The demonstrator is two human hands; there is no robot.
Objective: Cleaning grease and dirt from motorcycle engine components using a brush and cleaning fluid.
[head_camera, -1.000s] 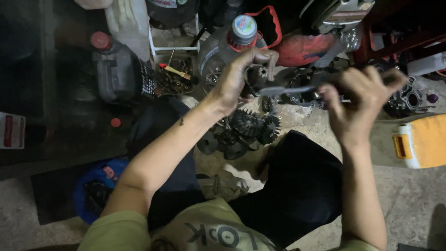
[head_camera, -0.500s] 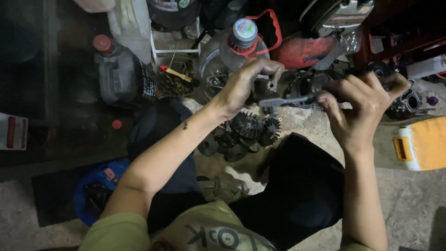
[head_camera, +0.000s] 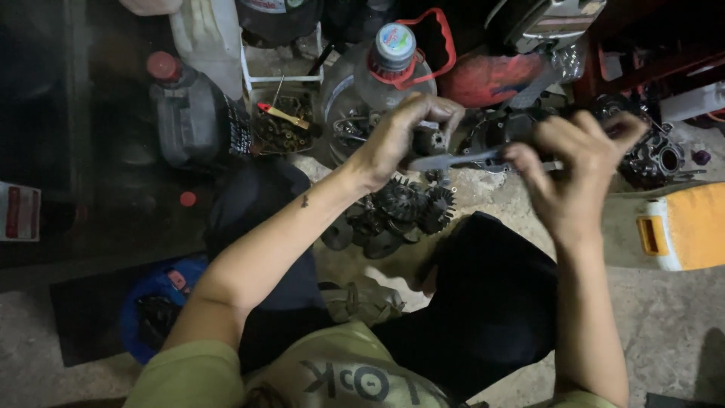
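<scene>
Right now the left hand (head_camera: 400, 140) pinches a small dark metal part (head_camera: 430, 140), just above the pile of gears (head_camera: 400, 211) on the floor. Right hand (head_camera: 578, 174) is clenched on a grey wrench (head_camera: 453, 160), w/ its tip touching that part, above the gears too.

floor: rough grey concrete (head_camera: 664, 332), stained, beneath and nearer than the fingers | far-side clutter: dark plastic jug with red cap (head_camera: 189, 113), clear bottle (head_camera: 385, 68), red container (head_camera: 491, 75) | beside: yellow-and-white case (head_camera: 680, 227) out past the fingers | light: dim, darkest along the far edge
</scene>
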